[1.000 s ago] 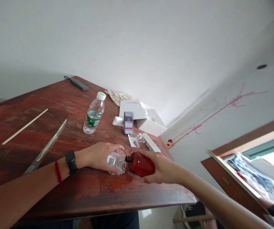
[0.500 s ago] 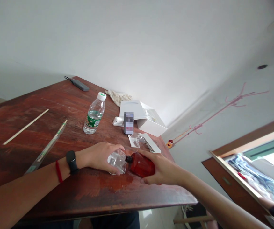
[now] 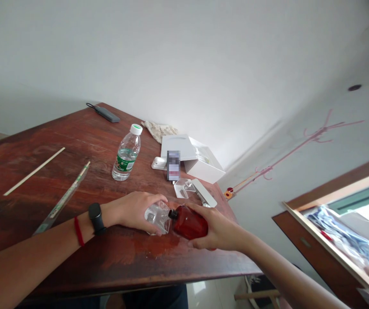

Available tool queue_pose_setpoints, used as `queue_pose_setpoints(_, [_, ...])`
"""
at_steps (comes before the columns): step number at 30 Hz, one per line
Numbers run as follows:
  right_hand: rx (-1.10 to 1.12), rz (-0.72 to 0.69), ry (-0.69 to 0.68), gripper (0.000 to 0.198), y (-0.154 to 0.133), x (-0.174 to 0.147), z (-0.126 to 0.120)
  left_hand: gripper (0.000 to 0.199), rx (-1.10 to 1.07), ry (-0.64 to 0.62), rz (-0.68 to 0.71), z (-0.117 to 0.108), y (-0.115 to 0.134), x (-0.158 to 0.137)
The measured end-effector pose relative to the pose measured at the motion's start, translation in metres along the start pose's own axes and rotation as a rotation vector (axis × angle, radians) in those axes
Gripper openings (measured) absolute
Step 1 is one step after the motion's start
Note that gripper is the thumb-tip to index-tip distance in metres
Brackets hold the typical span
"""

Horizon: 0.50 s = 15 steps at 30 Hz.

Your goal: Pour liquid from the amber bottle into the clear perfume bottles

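Note:
My left hand point(image 3: 139, 211) is wrapped around a clear square plastic container point(image 3: 159, 218), held near the front of the table with its opening side towards the right. In my right hand point(image 3: 215, 227) lies a red translucent bottle point(image 3: 189, 223), tilted onto its side. Its black neck point(image 3: 173, 214) points left and meets the container's edge; whether it reaches inside I cannot tell. Reddish wet-looking patches and small drops show on the table below both hands. Beyond them lie a clear plastic piece point(image 3: 184, 189) and a white flat piece point(image 3: 204, 192).
On the wooden table point(image 3: 101, 141) stand a water bottle point(image 3: 126, 153), a phone point(image 3: 173, 166) and an open white box point(image 3: 204, 165). A thin stick point(image 3: 34, 171) and a wrapped stick point(image 3: 65, 197) lie left. A pink rack point(image 3: 287, 159) is at the right wall.
Both hands keep their hold on the container and the red bottle, almost unmoved. At the far right edge, another person's hand has shifted slightly.

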State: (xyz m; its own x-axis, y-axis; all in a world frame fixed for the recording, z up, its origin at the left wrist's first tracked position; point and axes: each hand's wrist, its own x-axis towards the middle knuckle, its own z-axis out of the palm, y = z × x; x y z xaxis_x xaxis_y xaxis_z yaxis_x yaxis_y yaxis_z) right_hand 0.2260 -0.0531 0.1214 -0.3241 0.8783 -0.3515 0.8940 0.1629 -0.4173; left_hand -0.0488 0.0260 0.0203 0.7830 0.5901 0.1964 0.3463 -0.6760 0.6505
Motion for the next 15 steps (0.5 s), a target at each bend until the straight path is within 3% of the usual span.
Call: queue_pose_setpoints(15, [0.135,0.044,-0.038,0.085,0.0039,-0.0003,0.0056,0.080,-0.004,0.011,0.012,0.0008,-0.0030,-0.0001])
